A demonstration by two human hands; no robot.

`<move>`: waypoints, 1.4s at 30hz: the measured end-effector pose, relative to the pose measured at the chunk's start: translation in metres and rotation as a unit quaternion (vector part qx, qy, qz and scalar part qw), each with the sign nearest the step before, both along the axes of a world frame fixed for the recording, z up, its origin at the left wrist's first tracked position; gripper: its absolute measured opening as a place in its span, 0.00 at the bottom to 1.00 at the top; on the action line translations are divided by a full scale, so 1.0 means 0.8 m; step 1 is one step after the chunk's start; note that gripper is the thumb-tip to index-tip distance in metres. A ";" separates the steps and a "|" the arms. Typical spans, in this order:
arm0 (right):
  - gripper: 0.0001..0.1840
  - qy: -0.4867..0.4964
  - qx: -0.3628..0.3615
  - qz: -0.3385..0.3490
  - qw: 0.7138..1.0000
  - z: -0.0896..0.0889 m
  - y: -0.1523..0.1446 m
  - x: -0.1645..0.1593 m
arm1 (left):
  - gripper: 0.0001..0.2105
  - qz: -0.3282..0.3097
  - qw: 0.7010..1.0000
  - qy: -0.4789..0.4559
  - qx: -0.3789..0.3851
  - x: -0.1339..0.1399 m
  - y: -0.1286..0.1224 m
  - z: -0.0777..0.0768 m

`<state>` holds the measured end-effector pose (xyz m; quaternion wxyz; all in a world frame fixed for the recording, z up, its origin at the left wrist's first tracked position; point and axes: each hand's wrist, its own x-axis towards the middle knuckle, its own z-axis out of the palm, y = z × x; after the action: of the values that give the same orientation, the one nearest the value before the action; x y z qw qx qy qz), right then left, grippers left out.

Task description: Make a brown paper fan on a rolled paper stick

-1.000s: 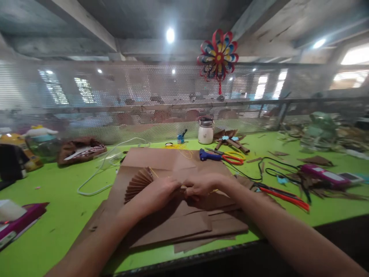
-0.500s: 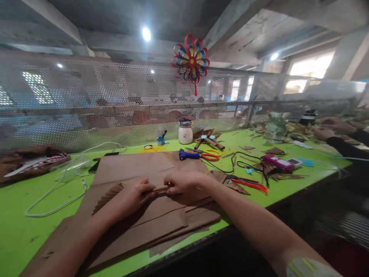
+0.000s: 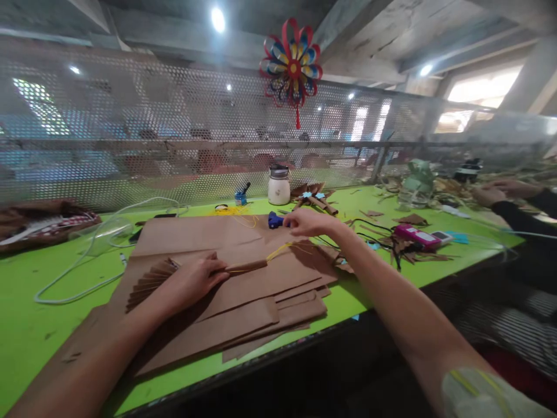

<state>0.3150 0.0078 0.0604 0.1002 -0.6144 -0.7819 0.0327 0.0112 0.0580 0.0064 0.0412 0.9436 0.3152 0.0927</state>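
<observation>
My left hand [image 3: 198,276] is closed round a narrow brown paper roll [image 3: 247,266] with yellow thread [image 3: 279,250] trailing from its right end. Beside that wrist a pleated brown paper fan [image 3: 150,281] spreads out; whether it joins the roll is hidden. Farther back my right hand [image 3: 310,222] has its fingers curled together right beside a blue glue gun [image 3: 275,220]. What those fingers hold, if anything, is hidden. Large brown paper sheets [image 3: 235,313] lie stacked under both hands.
Behind the sheets stand a white jar [image 3: 279,188] and a small blue bottle [image 3: 241,197]. A white cable [image 3: 78,301] loops at left. Paper scraps and a magenta device [image 3: 415,237] lie at right. Another person's hands [image 3: 500,190] are at far right.
My right hand has left the paper roll and moved back and right to the glue gun. My left hand keeps hold of the roll, whose right end and thread now show.
</observation>
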 end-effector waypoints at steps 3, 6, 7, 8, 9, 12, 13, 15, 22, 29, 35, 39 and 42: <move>0.14 0.007 0.059 -0.035 0.998 0.012 -0.004 0.011 | 0.14 -0.002 1.000 0.006 0.000 0.001 -0.003 0.001; 0.14 0.015 0.080 -0.003 0.997 0.008 -0.008 -0.018 | 0.15 0.001 1.000 -0.001 0.011 0.001 -0.003 -0.003; 0.13 0.017 0.080 0.024 0.996 0.002 -0.010 -0.035 | 0.15 0.003 1.000 -0.006 0.014 0.001 -0.003 -0.004; 0.13 0.017 0.081 0.048 0.995 -0.005 -0.011 -0.054 | 0.15 0.005 1.000 -0.011 0.017 0.001 -0.002 -0.005; 0.13 0.015 0.080 0.082 0.993 -0.014 -0.013 -0.073 | 0.16 0.007 1.000 -0.018 0.018 0.000 -0.002 -0.007; 0.17 -0.018 0.122 0.183 0.975 -0.043 -0.014 -0.122 | 0.17 0.006 0.999 -0.033 0.017 -0.002 -0.002 -0.009; 0.17 -0.026 0.145 0.188 0.971 -0.053 -0.013 -0.132 | 0.18 0.004 0.999 -0.036 0.018 -0.003 -0.001 -0.010; 0.17 -0.045 0.161 0.191 0.967 -0.071 -0.009 -0.143 | 0.19 -0.003 0.999 -0.041 0.018 -0.004 0.001 -0.012; 0.14 -0.043 0.182 0.173 0.967 -0.101 0.005 -0.138 | 0.19 -0.017 0.999 -0.043 -0.008 -0.002 0.004 -0.017; 0.14 -0.005 0.165 0.172 0.971 -0.106 0.002 -0.137 | 0.14 -0.004 0.999 -0.042 0.021 -0.002 -0.007 -0.014; 0.13 0.008 0.149 0.166 0.975 -0.102 -0.002 -0.135 | 0.12 -0.011 0.999 -0.036 0.032 0.000 -0.010 -0.005; 0.13 0.007 0.138 0.156 0.978 -0.099 -0.005 -0.133 | 0.13 -0.022 0.998 -0.039 0.031 0.001 -0.011 0.000; 0.14 0.009 0.135 0.152 0.979 -0.098 -0.006 -0.132 | 0.14 -0.028 0.998 -0.044 0.037 0.001 -0.011 0.002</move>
<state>0.2093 0.0029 -0.0177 0.1829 -0.4688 -0.8625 -0.0530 0.0116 0.0493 0.0082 0.0229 0.9478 0.2832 0.1444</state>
